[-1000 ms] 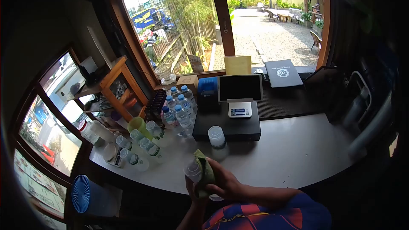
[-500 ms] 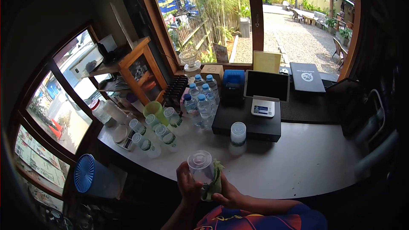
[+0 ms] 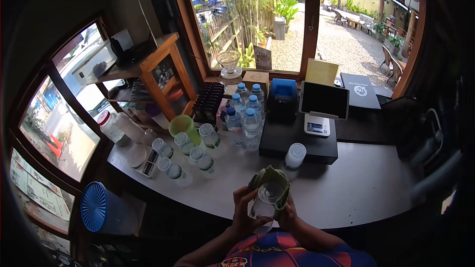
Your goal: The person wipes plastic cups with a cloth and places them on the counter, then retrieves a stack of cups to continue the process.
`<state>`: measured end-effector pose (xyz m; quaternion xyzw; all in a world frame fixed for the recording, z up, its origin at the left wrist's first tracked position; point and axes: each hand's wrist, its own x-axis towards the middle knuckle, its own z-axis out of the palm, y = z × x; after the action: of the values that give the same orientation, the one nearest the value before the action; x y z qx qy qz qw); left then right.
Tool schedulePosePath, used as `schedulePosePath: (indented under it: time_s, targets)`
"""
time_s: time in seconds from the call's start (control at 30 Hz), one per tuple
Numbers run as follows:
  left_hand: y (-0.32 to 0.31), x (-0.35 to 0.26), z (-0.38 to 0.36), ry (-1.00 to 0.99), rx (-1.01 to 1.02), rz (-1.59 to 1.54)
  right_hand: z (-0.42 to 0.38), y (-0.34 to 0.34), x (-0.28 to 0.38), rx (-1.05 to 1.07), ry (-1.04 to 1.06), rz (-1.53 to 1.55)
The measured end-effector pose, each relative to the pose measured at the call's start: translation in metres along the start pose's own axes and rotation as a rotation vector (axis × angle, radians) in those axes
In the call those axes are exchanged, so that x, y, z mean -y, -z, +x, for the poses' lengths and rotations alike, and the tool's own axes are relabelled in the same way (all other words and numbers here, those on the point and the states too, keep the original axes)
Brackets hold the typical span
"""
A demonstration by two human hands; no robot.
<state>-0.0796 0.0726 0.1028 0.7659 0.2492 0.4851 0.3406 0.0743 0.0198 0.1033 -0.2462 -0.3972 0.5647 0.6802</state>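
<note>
A clear plastic cup (image 3: 262,208) is held over the counter's front edge, in front of my body. My left hand (image 3: 242,211) is closed around its left side. My right hand (image 3: 289,217) grips a green cloth (image 3: 277,180) that wraps over the top and right side of the cup. Part of the right fingers is hidden behind cloth and cup. Just beyond my hands stands a stack of clear cups (image 3: 295,155). To the left, several lidded clear cups (image 3: 201,158) with green print stand in a group.
Several water bottles (image 3: 251,123) stand behind the cups, beside a green pitcher (image 3: 184,126). A tablet (image 3: 324,100) sits on a black cash drawer (image 3: 297,141). A small scale (image 3: 148,164) lies at the left counter end, above a blue-lidded bin (image 3: 96,207).
The green cloth has moved from the cup's lower right side up over its top. Both hands and the cup have shifted right in view, and the camera view has turned slightly.
</note>
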Motion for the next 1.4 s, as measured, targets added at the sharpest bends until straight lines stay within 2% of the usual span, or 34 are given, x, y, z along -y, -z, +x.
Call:
schedulePosePath:
  time_s: [0.03, 0.07, 0.1, 0.17, 0.2, 0.3, 0.33, 0.37, 0.43, 0.5, 0.53, 0.67, 0.77, 0.8, 0.83, 0.87, 0.93, 1.0, 1.1, 1.4]
  targets:
    - [0.003, 0.001, -0.002, 0.037, 0.043, 0.06, 0.006, -0.004, 0.005, -0.004, 0.034, -0.098]
    - [0.005, 0.008, -0.003, 0.131, 0.018, -0.062, 0.009, -0.01, 0.0, -0.024, 0.033, -0.15]
    - [0.015, 0.007, 0.004, 0.143, -0.019, -0.1, 0.01, -0.015, -0.008, -0.045, 0.03, -0.201]
    - [0.041, 0.018, 0.013, 0.062, -0.007, -0.082, 0.003, -0.004, -0.039, 0.061, -0.091, -0.236]
    - [0.049, 0.016, 0.021, 0.031, -0.064, -0.101, 0.005, -0.011, -0.045, 0.112, -0.114, -0.169]
    - [0.055, 0.013, 0.026, 0.082, 0.004, -0.318, 0.012, -0.006, -0.036, 0.204, -0.225, -0.27]
    - [0.052, 0.014, 0.025, 0.034, 0.021, -0.27, 0.024, -0.021, -0.014, 0.187, -0.162, -0.204]
    - [0.046, 0.018, 0.023, -0.018, 0.038, -0.223, 0.03, -0.016, -0.007, 0.209, -0.075, -0.268]
    - [0.034, 0.023, 0.018, 0.003, 0.053, -0.212, 0.043, -0.022, 0.019, 0.281, 0.01, -0.412]
    - [0.038, 0.014, 0.027, 0.038, 0.106, -0.103, 0.037, -0.017, 0.017, 0.195, -0.059, -0.333]
    - [0.038, 0.001, 0.034, 0.087, 0.119, -0.167, 0.032, -0.013, 0.013, 0.152, -0.092, -0.29]
    - [0.016, 0.018, 0.013, 0.238, -0.073, -0.41, -0.004, 0.024, -0.003, 0.236, -0.242, -0.482]
    - [0.004, 0.033, 0.004, 0.361, -0.179, -0.625, -0.024, 0.062, -0.003, 0.279, -0.222, -0.905]
    - [0.001, 0.032, 0.008, 0.37, -0.239, -0.664, -0.034, 0.075, -0.02, 0.166, -0.153, -0.711]
    - [-0.001, 0.032, 0.012, 0.378, -0.302, -0.703, -0.042, 0.083, -0.017, 0.065, -0.191, -0.529]
    - [-0.003, 0.035, 0.013, 0.37, -0.376, -0.683, -0.05, 0.092, -0.01, -0.034, -0.228, -0.346]
    - [-0.006, 0.039, 0.024, 0.227, -0.408, -0.434, -0.056, 0.089, 0.004, -0.229, -0.187, -0.04]
    - [-0.007, 0.063, 0.028, 0.108, -0.41, -0.252, -0.056, 0.101, 0.015, -0.226, -0.166, -0.068]
    - [-0.007, 0.095, 0.034, 0.133, -0.412, 0.06, -0.057, 0.115, 0.024, -0.222, -0.138, -0.072]
    - [-0.018, 0.168, 0.045, 0.118, -0.492, 0.355, -0.062, 0.122, 0.02, -0.294, -0.112, -0.092]
